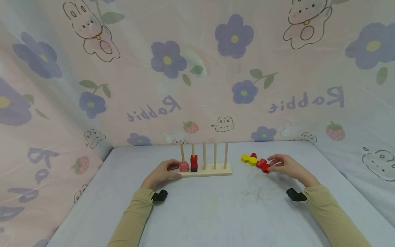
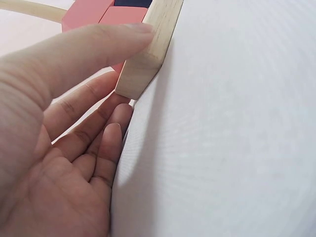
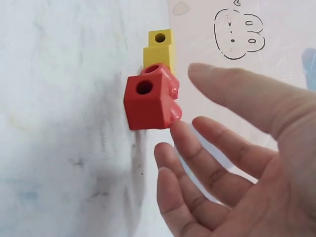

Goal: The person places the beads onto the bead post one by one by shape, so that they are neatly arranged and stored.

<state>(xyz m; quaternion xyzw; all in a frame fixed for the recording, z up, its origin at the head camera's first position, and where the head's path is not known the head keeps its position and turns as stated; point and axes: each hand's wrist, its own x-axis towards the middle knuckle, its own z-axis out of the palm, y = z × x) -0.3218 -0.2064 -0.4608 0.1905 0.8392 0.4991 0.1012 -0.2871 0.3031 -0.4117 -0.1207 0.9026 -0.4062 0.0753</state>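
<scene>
My left hand (image 1: 158,175) holds the left end of a pale wooden peg stand (image 1: 213,173), with the thumb along the front edge and the fingers behind. In the left wrist view, the thumb lies across the stand's end (image 2: 158,39). A pink bead (image 1: 183,167) sits low on the first peg. On the second peg, red (image 1: 193,160) is stacked over dark blue (image 1: 193,169); the other three pegs are bare. My right hand (image 1: 291,167) reaches beside red beads (image 1: 265,168), fingers spread and slightly bent. The right wrist view shows a gap between thumb and fingers, near a holed red bead (image 3: 145,106).
Two yellow beads (image 1: 252,161) lie left of the red ones, with another red bead (image 1: 253,155) behind. The white table (image 1: 222,212) meets a printed curtain (image 1: 200,92) at the back. Each wrist carries a black device (image 1: 159,196).
</scene>
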